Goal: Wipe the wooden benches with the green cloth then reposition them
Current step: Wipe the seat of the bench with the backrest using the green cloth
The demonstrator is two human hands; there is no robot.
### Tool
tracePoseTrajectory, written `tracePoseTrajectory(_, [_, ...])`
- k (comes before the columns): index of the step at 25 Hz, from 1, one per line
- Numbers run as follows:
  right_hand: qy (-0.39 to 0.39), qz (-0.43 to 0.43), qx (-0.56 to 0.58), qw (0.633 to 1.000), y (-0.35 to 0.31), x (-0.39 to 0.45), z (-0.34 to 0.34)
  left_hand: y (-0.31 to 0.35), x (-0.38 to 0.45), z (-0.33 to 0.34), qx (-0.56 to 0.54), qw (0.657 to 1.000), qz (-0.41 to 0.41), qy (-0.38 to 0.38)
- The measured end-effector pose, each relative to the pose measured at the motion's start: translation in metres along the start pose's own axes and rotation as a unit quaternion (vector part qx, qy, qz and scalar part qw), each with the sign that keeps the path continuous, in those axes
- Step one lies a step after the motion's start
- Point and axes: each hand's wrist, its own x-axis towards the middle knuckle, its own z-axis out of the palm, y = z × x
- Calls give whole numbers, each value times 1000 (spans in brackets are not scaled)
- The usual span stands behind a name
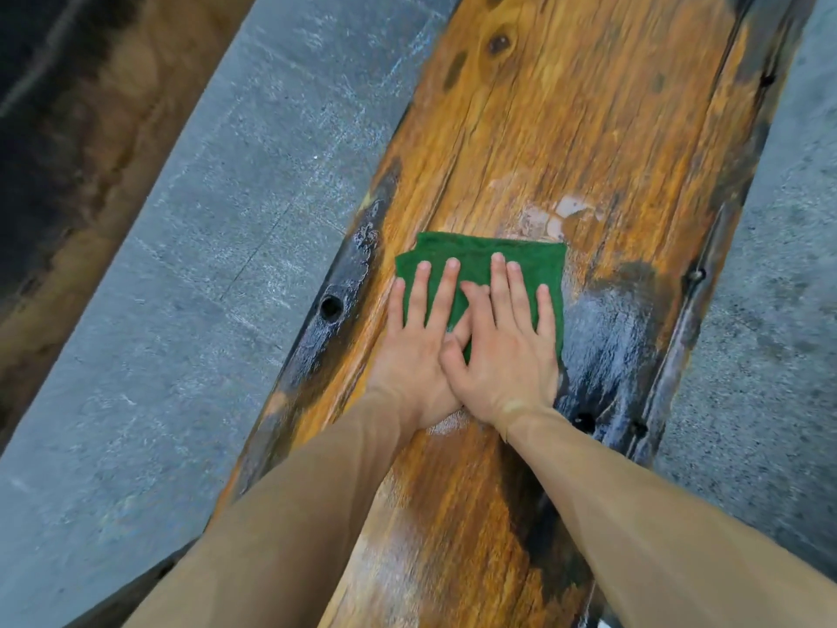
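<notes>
A long wooden bench (566, 129) with orange grain and dark worn edges runs from the bottom centre to the top right. On its middle lies a folded green cloth (534, 260). My left hand (416, 351) and my right hand (507, 351) press flat on the cloth side by side, fingers straight, with the right hand partly overlapping the left. A pale scuffed patch (557, 215) sits just beyond the cloth. The wood near my wrists looks wet and shiny.
Grey concrete floor (204, 265) lies on both sides of the bench. A second brown wooden surface (81, 142) with a dark edge runs along the far left. Holes (330, 308) mark the bench's dark left rim.
</notes>
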Motion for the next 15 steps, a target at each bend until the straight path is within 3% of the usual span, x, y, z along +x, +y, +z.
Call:
tracePoseTrajectory(8, [-16, 1, -5, 1000, -9, 20, -4, -21, 16, 6, -30, 997, 40, 60])
tracePoseTrajectory(11, [-46, -51, -5, 998, -23, 53, -7, -47, 26, 7, -26, 997, -14, 76])
tracePoseTrajectory(15, [-79, -161, -10, 984, -56, 82, -3, -73, 13, 14, -77, 983, -150, 73])
